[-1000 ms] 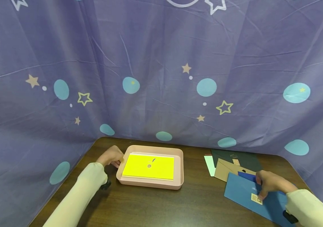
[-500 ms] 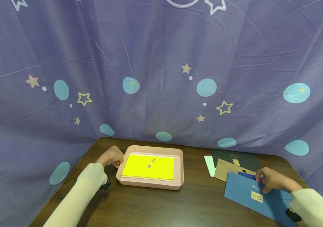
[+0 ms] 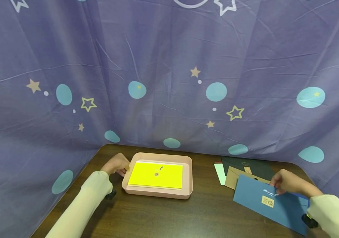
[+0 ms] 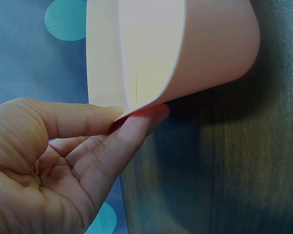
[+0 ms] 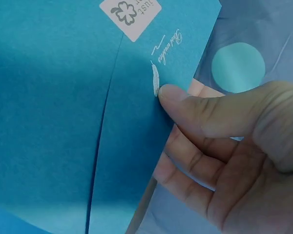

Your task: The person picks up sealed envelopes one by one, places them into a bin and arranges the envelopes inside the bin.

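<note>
My left hand (image 3: 117,164) pinches the left rim of a pink tray (image 3: 189,178) between thumb and fingers, as the left wrist view also shows. In the tray lies a yellow envelope (image 3: 145,175) with a small seal and a feather print, on top of paler paper. My right hand (image 3: 285,182) holds a blue envelope (image 3: 252,195) by its upper edge, thumb on the front face and fingers behind. A square clover sticker (image 5: 132,17) and white lettering mark that envelope. Beneath it, a darker blue envelope shows only at an edge.
Beyond the blue envelope lie a tan envelope (image 3: 232,178), a dark green envelope (image 3: 264,167) and a pale mint one (image 3: 220,173), overlapping at the right back. Brown tabletop (image 3: 205,211) spans the middle. A star-patterned purple curtain (image 3: 169,49) hangs behind the table.
My right hand has shifted up and slightly right from the sticker to the envelope's upper edge and now grips it. The blue envelope has risen slightly. My left hand stays put.
</note>
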`<state>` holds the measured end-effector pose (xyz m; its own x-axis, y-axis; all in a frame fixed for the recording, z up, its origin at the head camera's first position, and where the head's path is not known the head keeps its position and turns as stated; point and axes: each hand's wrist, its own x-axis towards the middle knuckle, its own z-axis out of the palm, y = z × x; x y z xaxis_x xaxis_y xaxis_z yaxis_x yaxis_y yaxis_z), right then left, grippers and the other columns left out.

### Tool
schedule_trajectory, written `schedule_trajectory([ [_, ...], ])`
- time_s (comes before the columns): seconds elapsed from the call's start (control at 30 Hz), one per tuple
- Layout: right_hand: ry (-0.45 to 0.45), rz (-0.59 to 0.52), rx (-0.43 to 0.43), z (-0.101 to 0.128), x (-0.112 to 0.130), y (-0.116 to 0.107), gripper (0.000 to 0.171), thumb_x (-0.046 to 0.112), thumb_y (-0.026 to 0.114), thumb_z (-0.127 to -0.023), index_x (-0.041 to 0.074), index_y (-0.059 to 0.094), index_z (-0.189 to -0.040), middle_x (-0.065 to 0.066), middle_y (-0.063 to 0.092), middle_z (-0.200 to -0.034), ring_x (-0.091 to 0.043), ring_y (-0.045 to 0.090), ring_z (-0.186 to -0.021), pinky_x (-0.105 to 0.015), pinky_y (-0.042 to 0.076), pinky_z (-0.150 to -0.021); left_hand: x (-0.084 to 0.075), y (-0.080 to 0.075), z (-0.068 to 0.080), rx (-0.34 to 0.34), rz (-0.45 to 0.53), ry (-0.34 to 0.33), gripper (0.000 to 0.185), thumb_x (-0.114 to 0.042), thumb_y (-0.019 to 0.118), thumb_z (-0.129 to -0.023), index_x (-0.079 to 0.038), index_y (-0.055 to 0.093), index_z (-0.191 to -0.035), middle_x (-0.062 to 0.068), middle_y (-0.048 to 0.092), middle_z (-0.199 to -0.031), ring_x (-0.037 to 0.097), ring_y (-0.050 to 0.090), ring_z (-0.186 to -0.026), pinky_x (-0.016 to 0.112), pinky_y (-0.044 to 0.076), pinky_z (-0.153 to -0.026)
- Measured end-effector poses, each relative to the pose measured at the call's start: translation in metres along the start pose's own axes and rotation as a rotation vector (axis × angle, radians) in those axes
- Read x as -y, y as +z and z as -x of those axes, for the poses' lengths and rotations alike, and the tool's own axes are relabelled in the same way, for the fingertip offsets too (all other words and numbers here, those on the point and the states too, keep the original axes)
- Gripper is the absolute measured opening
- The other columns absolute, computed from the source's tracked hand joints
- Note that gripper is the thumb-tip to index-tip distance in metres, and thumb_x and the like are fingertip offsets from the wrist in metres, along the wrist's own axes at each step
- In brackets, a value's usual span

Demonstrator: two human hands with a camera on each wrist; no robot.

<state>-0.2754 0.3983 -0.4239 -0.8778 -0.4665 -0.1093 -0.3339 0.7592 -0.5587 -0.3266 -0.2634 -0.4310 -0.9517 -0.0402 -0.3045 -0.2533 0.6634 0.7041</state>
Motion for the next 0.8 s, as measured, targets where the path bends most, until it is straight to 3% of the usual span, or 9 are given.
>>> schedule_trajectory([
  [0.27,0.068,-0.006,-0.041,0.001,0.008,-0.008,0.015,-0.011,0.069,-0.076,0.0,0.074,-0.085,-0.002,0.068,-0.072,-0.004,0.049,-0.057,-0.02,0.042,-0.046,0.001,0.0,-0.001,0.003,0.007,0.002,0.028,0.011,0.054,-0.079,0.017,0.068,-0.102,0.011,0.066,-0.071,0.015,0.064,-0.053,0.028,0.063,-0.052],
  [0.53,0.085,-0.049,-0.078,0.0,0.015,-0.009,0.013,-0.01,0.068,-0.077,0.001,0.074,-0.082,-0.004,0.066,-0.071,-0.003,0.043,-0.052,-0.018,0.039,-0.044,0.002,0.001,-0.001,0.005,0.009,0.003,0.027,0.011,0.054,-0.078,0.016,0.069,-0.1,0.011,0.066,-0.07,0.015,0.064,-0.053,0.028,0.063,-0.052],
  [0.8,0.109,-0.092,-0.1,-0.004,0.02,-0.009,0.014,-0.011,0.067,-0.082,-0.001,0.074,-0.088,-0.008,0.069,-0.082,-0.008,0.049,-0.06,-0.022,0.046,-0.05,0.001,0.002,-0.002,-0.001,0.006,-0.002,0.019,0.011,0.053,-0.078,0.013,0.068,-0.09,0.009,0.063,-0.067,0.015,0.063,-0.052,0.027,0.062,-0.051],
])
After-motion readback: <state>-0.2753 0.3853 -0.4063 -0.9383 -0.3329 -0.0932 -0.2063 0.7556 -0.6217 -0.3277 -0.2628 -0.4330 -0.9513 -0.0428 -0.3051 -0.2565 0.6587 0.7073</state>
